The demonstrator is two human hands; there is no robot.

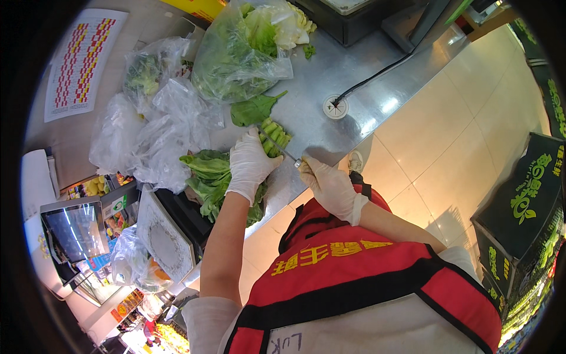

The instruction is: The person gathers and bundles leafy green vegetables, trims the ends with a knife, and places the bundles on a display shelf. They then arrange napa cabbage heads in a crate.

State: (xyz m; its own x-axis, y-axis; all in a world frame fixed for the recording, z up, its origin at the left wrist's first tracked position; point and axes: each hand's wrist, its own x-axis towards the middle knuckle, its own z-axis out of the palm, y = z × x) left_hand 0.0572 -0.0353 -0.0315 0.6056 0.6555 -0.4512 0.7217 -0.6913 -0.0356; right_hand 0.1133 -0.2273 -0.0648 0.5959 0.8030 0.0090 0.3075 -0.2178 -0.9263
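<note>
My left hand (251,163), in a white glove, is closed around a bunch of leafy greens (210,177) on the metal counter. The cut-looking pale green stems (274,138) stick out beyond its fingers. Gloved too, my right hand (326,182) grips the handle of a knife (281,148), whose narrow blade lies across the stems. A loose green leaf (255,109) rests just above the stems. Most of the knife's handle is hidden in my right hand.
Clear plastic bags (163,128) and a bag of lettuce (239,57) lie on the counter (305,106). A black cable (376,76) enters a round grommet (335,107). A weighing scale (166,234) stands at lower left, near a screen (76,230). A printed sheet (84,64) lies at upper left.
</note>
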